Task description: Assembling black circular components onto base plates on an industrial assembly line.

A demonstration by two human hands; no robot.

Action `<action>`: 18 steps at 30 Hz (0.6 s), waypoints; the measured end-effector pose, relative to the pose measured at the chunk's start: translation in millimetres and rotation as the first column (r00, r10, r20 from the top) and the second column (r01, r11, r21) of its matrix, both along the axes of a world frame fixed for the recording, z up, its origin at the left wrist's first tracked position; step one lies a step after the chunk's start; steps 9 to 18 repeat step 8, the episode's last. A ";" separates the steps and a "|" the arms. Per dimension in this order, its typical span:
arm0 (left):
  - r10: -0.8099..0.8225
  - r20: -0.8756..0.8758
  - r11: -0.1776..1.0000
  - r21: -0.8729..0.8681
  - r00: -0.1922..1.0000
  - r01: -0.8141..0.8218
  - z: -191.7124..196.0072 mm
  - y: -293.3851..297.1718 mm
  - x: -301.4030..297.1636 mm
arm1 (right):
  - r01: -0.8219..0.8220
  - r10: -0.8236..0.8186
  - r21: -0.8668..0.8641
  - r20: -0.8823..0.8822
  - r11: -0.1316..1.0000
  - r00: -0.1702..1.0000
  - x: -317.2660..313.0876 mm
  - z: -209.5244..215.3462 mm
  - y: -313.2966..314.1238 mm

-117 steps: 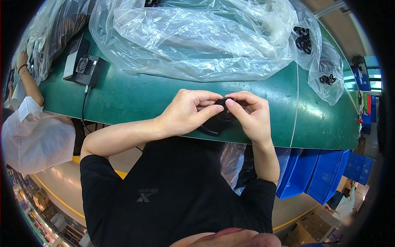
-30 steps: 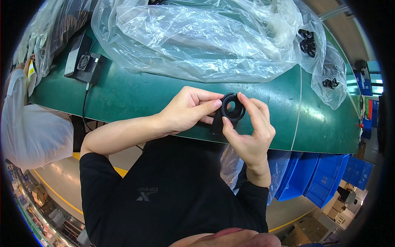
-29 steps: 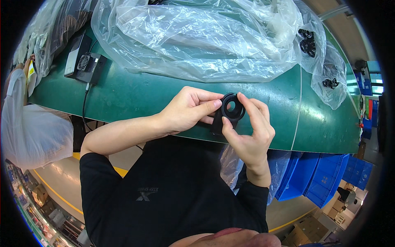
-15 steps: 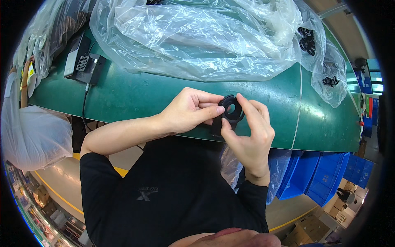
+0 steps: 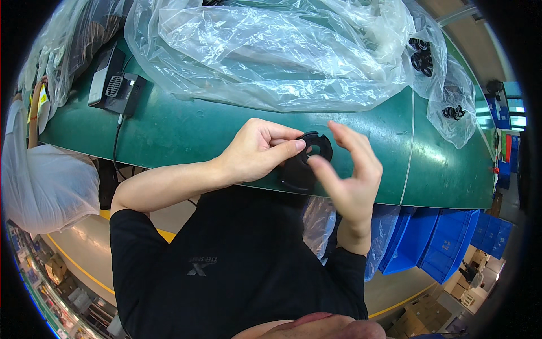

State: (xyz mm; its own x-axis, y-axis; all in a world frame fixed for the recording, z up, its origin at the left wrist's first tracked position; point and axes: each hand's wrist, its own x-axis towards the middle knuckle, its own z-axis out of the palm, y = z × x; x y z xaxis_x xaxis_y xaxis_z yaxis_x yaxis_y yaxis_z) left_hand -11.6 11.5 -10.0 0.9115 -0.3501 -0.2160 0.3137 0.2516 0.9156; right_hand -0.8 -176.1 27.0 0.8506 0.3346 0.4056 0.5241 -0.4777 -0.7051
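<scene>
Between the thumb and fingers of my left hand [image 5: 261, 148] is a black part [image 5: 323, 143] with a ring-shaped end, a round hole through it and a small notch in its rim. A wider dark body reaches from the ring toward the table's front edge; its exact kind I cannot make out. My right hand [image 5: 357, 169] is just right of the ring, thumb and fingers spread apart and slightly blurred. Its thumb tip overlaps the ring's lower right in the picture; whether it touches I cannot tell.
Clear plastic sheeting [image 5: 282, 56] covers the back of the green table [image 5: 186, 133]. A black boxy device [image 5: 125, 95] with a cable stands at left. Bags with black parts [image 5: 420, 59] lie at right. Blue bins [image 5: 446, 243] sit below the right front edge.
My right hand has let go of the ring, its fingers opening and moving right. The black part has tilted, showing more of its wide body. My left hand keeps its grip.
</scene>
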 end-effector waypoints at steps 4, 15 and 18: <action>0.022 0.061 1.000 0.019 0.998 -0.023 0.3 0.6 -0.6 | 0.077 0.100 0.351 -0.460 0.933 0.882 5.5 -17.3 -5.8; -0.029 0.100 0.992 0.127 0.995 0.016 0.9 2.5 -1.0 | 0.061 0.210 0.414 -0.577 0.908 0.789 7.7 -21.0 -8.7; -0.029 0.100 0.992 0.127 0.995 0.016 0.9 2.5 -1.0 | 0.061 0.210 0.414 -0.577 0.908 0.789 7.7 -21.0 -8.7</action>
